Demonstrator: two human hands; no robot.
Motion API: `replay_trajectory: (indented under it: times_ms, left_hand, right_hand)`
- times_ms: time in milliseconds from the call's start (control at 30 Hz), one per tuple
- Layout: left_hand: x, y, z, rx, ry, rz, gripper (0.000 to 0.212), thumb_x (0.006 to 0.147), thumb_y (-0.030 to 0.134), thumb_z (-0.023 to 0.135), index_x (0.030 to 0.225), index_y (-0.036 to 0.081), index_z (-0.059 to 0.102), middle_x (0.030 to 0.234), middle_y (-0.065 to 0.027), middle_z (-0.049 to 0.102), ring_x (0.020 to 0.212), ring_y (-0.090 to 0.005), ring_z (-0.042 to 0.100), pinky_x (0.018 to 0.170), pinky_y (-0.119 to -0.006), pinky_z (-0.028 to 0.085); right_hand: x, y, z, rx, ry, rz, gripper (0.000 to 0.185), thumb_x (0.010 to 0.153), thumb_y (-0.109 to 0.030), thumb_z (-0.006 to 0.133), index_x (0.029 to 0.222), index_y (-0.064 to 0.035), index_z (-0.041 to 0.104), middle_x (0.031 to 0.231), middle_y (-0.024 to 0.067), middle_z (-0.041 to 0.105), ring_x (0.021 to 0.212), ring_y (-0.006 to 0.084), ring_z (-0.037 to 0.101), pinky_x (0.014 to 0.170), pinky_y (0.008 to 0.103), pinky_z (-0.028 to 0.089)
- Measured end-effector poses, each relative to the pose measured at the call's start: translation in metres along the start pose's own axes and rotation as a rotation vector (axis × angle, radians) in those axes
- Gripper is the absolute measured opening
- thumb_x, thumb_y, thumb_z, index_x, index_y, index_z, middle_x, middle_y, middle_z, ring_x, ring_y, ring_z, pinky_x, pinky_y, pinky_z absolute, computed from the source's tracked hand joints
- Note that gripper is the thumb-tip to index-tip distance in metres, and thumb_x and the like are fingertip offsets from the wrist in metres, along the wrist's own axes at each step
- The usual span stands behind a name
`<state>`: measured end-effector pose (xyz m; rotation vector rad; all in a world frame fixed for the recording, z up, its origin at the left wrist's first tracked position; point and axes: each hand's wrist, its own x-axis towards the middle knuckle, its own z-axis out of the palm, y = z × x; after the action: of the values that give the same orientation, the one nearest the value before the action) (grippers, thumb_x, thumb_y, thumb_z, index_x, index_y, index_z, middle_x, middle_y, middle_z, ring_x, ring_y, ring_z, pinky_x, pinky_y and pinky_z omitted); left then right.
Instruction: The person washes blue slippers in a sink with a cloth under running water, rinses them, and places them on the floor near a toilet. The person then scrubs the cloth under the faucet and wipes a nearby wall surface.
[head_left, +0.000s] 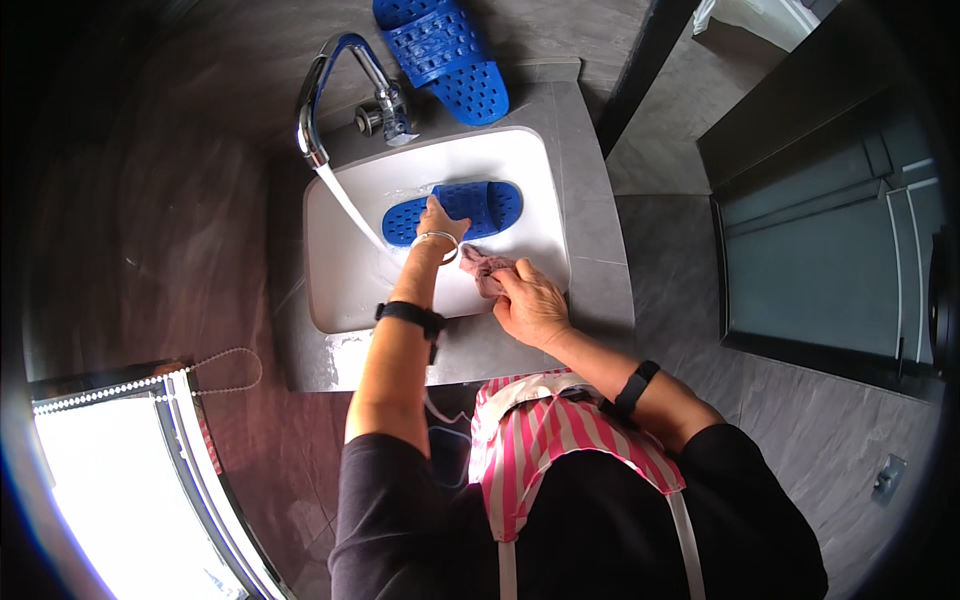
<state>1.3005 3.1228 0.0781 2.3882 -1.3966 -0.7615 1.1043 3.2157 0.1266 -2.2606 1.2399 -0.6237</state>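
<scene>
A blue plastic slide slipper (504, 206), pierced with drainage holes, lies sole down in a white sink basin (345, 292). My left hand (442, 221), wearing a bangle at the wrist, grips it at the edge of its strap; some fingers are hidden. My right hand (534, 304) holds a crumpled pinkish cloth (484, 268) over the near right rim of the basin, just apart from the slipper. Water (349, 199) runs from a curved chrome faucet (306, 127) into the left part of the basin.
Behind the basin, a matching blue slipper (471, 90) leans against the wall on the grey countertop (592, 217). A beaded blind chain (259, 367) hangs by the bright window (112, 480) at left. At right is a dark-framed glass panel (817, 270).
</scene>
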Motion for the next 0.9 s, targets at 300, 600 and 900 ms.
replay_trajectory:
  times_ms: [300, 600, 900]
  left_hand:
    - [-0.046, -0.013, -0.037, -0.890, 0.026, -0.305, 0.056, 0.073, 0.018, 0.073, 0.119, 0.000, 0.046, 0.093, -0.0127, 0.062, 0.074, -0.0209, 0.062, 0.057, -0.035, 0.054]
    - [-0.106, -0.087, -0.091, -1.624, -0.133, -0.437, 0.032, 0.092, 0.037, 0.046, 0.117, 0.018, 0.050, 0.103, -0.0109, 0.057, 0.084, -0.0260, 0.059, 0.055, -0.040, 0.056]
    - [-0.128, -0.115, -0.128, -1.405, -0.090, -0.415, 0.030, 0.094, 0.032, 0.039, 0.117, 0.014, 0.046, 0.106, -0.0119, 0.058, 0.091, -0.0292, 0.060, 0.064, -0.048, 0.056]
  right_hand:
    - [-0.008, -0.017, 0.002, -0.040, -0.027, 0.062, 0.029, 0.066, -0.013, 0.060, 0.094, -0.0087, 0.054, 0.091, 0.0131, 0.048, 0.081, 0.0325, 0.056, 0.068, 0.0441, 0.048]
    - [0.001, -0.034, 0.011, 0.313, -0.044, 0.255, 0.019, 0.073, -0.010, 0.057, 0.092, -0.0054, 0.058, 0.087, 0.0120, 0.059, 0.065, 0.0268, 0.063, 0.059, 0.0379, 0.052]
    - [0.070, -0.150, 0.070, 1.039, 0.142, -0.025, 0.015, 0.087, -0.005, 0.051, 0.102, -0.0079, 0.051, 0.072, 0.0075, 0.054, 0.059, 0.0184, 0.053, 0.052, 0.0330, 0.043]
